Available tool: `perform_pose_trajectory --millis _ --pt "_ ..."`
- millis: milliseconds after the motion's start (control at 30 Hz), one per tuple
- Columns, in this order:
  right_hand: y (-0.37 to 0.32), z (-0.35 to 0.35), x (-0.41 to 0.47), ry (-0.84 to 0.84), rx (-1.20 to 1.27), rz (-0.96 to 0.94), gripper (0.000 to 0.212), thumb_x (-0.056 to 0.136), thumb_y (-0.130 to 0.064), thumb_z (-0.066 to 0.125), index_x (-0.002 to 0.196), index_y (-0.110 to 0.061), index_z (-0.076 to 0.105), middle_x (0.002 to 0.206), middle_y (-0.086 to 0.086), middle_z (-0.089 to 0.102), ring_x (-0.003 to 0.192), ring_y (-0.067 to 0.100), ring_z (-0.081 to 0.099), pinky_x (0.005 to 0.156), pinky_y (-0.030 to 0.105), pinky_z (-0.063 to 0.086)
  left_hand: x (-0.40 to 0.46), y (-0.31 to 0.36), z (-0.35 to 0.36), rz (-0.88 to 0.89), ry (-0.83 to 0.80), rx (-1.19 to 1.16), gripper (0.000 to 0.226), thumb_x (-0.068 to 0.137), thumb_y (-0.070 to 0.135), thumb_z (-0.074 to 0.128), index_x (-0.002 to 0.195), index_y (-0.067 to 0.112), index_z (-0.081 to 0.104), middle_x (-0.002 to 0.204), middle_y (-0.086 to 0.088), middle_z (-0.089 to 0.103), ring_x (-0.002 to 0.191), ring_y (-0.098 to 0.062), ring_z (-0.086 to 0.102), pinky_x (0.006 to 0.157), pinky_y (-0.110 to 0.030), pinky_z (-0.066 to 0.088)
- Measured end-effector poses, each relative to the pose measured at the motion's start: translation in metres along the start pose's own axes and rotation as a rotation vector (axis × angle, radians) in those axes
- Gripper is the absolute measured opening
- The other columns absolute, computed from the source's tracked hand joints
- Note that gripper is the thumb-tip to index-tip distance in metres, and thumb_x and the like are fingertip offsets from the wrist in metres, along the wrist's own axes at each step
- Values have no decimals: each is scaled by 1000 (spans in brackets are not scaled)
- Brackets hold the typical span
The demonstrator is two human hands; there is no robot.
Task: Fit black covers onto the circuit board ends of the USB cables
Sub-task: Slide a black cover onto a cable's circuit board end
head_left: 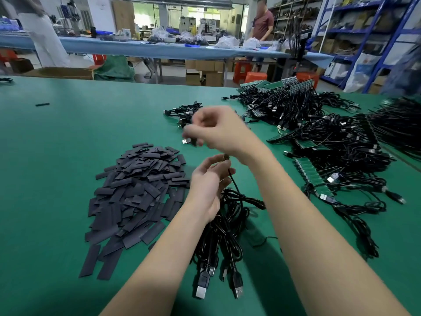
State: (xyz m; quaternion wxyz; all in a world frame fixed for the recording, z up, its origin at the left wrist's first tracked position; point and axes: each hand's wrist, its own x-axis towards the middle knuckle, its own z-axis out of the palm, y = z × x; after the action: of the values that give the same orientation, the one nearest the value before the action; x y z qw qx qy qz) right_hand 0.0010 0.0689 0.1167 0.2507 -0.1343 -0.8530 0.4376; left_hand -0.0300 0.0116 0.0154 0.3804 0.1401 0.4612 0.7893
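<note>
Head view: you are looking down at a green worktop (57,156).

Your left hand (208,185) is up over the worktop, palm turned to you. Its fingers (219,160) are curled and pinch the top of a thin black cable (233,183). The cable hangs down from the pinch to a bunch of cables (223,233) that lies on the worktop just under your left wrist. The plugs (201,290) of that bunch point at you.

Your right hand (218,131) is higher up and a bit past the left one. It is blurry. Its fingers are curled in, and a silver plug (186,140) sticks out just beside them on the left. You seem to hold something dark and small there, but I cannot tell for sure.

The black covers (136,192) lie in a big flat heap on the worktop, left of your left hand. One more dark piece (42,104) lies alone far off on the left.

On the right is a big pile of cables (337,151) with green boards (309,172) at their ends. A small bunch (182,111) lies behind your right hand.

Far back is a long blue table (145,47). A person (263,21) in a red shirt stands at it. Blue shelves (355,30) stand on the right.
</note>
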Motion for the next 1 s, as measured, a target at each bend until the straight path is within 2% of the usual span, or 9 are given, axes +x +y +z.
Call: perform_pose_trajectory --millis 100,167,233,333,533,633,733,867,1000 --pt "21 -28 -23 221 402 82 17 89 -24 77 80 -16 66 80 3 73 64 9 63 55 19 46 -5 2 -1 13 -29 12 15 94 -1 62 99 12 65 78 3 68 65 -9 66 55 -18 45" --pt "41 -36 -37 328 540 167 17 90 -21 76 84 -12 63 82 8 62 63 10 59 56 19 46 -7 4 0 10 -48 13 15 93 -1 64 103 12 65 81 1 66 64 -9 65 54 -18 44" --pt "58 -38 -47 383 629 251 16 89 -13 76 83 -13 61 77 6 57 61 10 57 56 18 48 -10 5 2 17 -56 29 20 92 -1 66 107 13 64 83 -1 66 66 -11 64 56 -20 44" --pt "70 -37 -54 381 761 325 14 88 -3 75 90 -11 63 72 1 63 62 11 60 59 19 52 -11 7 1 29 -47 37 19 92 -1 65 103 15 60 86 -2 65 69 -14 62 58 -23 43" --pt "73 -39 -57 376 770 319 23 86 -6 77 105 -12 65 98 13 72 71 15 67 64 21 55 -13 8 2 39 -69 51 16 92 -1 66 96 14 62 84 -1 67 66 -13 63 57 -21 43" --pt "72 -36 -54 347 791 289 26 87 -6 75 111 -10 67 105 12 76 77 16 71 70 22 57 -13 7 3 50 -75 61 15 92 0 67 95 14 63 78 2 68 65 -12 63 56 -21 43" --pt "73 -34 -54 276 829 255 22 91 -3 68 113 -6 68 106 10 77 84 15 70 76 21 57 -13 8 1 54 -82 61 15 91 0 66 96 13 62 75 2 67 64 -11 62 54 -20 43" --pt "75 -36 -57 216 823 212 21 91 -2 67 112 -6 70 105 7 77 93 15 71 84 22 57 -13 9 1 49 -93 42 19 91 -1 66 100 14 59 83 -2 63 64 -13 60 53 -21 40" --pt "75 -35 -58 215 807 174 21 89 1 67 107 -7 73 98 4 77 92 12 71 84 20 56 -14 11 1 28 -101 8 26 91 -2 66 107 15 54 87 -6 63 63 -12 60 51 -20 39"
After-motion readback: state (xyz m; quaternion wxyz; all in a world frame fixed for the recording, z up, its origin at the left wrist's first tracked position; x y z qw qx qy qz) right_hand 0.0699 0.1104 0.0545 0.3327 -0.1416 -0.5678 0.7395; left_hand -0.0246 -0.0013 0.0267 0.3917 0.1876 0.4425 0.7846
